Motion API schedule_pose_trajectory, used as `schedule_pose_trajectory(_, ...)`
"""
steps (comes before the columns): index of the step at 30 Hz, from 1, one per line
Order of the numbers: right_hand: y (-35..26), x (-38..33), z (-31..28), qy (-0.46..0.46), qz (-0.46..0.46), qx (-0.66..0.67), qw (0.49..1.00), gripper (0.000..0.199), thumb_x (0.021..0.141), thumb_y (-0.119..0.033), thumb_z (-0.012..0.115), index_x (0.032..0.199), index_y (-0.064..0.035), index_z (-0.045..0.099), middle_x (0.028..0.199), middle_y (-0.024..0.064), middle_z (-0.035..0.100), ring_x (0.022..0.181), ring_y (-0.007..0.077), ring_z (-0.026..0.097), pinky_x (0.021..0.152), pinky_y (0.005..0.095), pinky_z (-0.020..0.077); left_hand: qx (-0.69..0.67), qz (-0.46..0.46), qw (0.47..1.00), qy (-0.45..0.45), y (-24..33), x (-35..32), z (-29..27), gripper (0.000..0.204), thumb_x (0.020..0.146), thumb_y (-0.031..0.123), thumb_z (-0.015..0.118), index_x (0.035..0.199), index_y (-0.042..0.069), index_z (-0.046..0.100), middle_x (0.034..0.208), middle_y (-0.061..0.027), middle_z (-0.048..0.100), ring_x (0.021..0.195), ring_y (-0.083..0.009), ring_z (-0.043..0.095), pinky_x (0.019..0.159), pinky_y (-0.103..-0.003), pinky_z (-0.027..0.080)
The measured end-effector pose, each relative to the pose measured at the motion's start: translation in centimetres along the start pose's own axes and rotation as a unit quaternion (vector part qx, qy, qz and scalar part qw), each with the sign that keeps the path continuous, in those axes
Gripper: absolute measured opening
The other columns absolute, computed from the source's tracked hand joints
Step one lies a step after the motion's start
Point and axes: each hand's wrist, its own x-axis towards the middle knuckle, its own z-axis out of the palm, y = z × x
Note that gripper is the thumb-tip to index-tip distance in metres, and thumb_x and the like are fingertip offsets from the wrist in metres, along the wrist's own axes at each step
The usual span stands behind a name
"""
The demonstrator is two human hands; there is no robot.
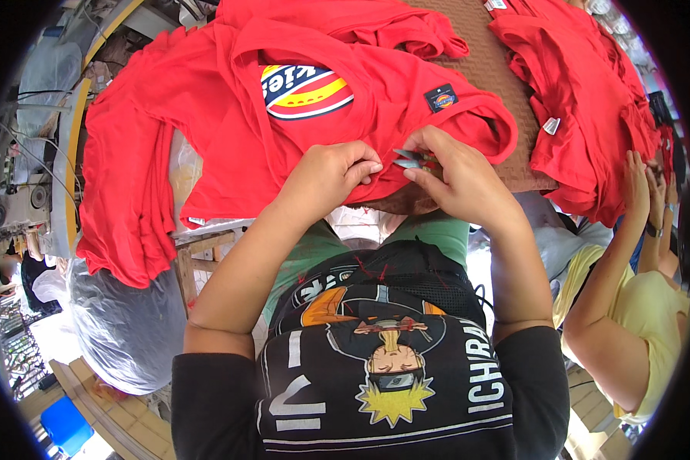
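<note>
A red T-shirt [230, 153] with a large printed oval is spread in front of me, its neck label facing up at the right. At the shirt's near part, my left hand [332, 175] is closed in a pinch on the red cloth; whether a thread is also between the fingertips is too small to tell. Just to the right, my right hand [454, 178] grips a small pair of thread snips [408, 159]. Their blades point left toward the left fingertips, close above the cloth. The snips' handles are mostly hidden in the right hand.
More red shirts [575, 100] lie piled at the right, where another person's hands [642, 184] touch them. Brown textured cloth [525, 149] covers the table. Red garments hang over the left edge above a large clear plastic bag [123, 337]. A sewing machine [27, 203] stands far left.
</note>
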Motion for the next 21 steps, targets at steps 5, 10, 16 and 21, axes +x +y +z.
schedule_pose_trajectory(5, 0.4, -0.2, 0.2, -0.032, -0.04, -0.032, 0.998, 0.02, 0.082, -0.016, 0.067, 0.097, -0.0047, 0.059, 0.092, 0.0129, 0.062, 0.084, 0.0357, 0.063, 0.07, 0.0437, 0.0494, -0.043, -0.011, 0.999, -0.009, -0.1, 0.1, -0.2, 0.011, 0.092, 0.01, 0.062, 0.095, -0.001, 0.064, 0.075, -0.0055, 0.067, 0.071, -0.0089, 0.065, 0.065, -0.024, 0.051)
schedule_pose_trajectory(10, 0.2, 0.2, 1.0, -0.032, -0.034, -0.034, 0.998, 0.017, 0.083, -0.016, 0.067, 0.094, -0.0057, 0.059, 0.091, 0.0109, 0.062, 0.081, 0.0336, 0.063, 0.067, 0.0438, 0.0492, -0.046, -0.015, 0.999, -0.013, 0.1, 0.1, -0.2, 0.011, 0.093, 0.009, 0.06, 0.097, 0.0, 0.063, 0.077, -0.005, 0.068, 0.071, -0.0086, 0.065, 0.066, -0.024, 0.051)
schedule_pose_trajectory(16, -0.1, 0.6, 1.4, -0.034, -0.044, -0.052, 0.997, 0.016, 0.082, -0.015, 0.067, 0.092, -0.0062, 0.059, 0.087, 0.0112, 0.061, 0.078, 0.0337, 0.064, 0.065, 0.0445, 0.0488, -0.054, -0.035, 0.998, -0.01, 0.2, 0.3, -0.1, 0.01, 0.094, 0.01, 0.059, 0.097, 0.0, 0.062, 0.082, -0.006, 0.069, 0.071, -0.0092, 0.067, 0.065, -0.024, 0.052)
schedule_pose_trajectory(21, -0.2, 0.5, 1.4, -0.021, -0.04, -0.063, 0.997, 0.016, 0.081, -0.015, 0.068, 0.091, -0.0058, 0.059, 0.085, 0.0114, 0.061, 0.076, 0.034, 0.063, 0.064, 0.045, 0.0486, -0.04, -0.05, 0.998, -0.011, 0.4, 0.3, -0.2, 0.01, 0.094, 0.01, 0.059, 0.098, 0.001, 0.062, 0.085, -0.0057, 0.069, 0.071, -0.0104, 0.068, 0.065, -0.024, 0.052)
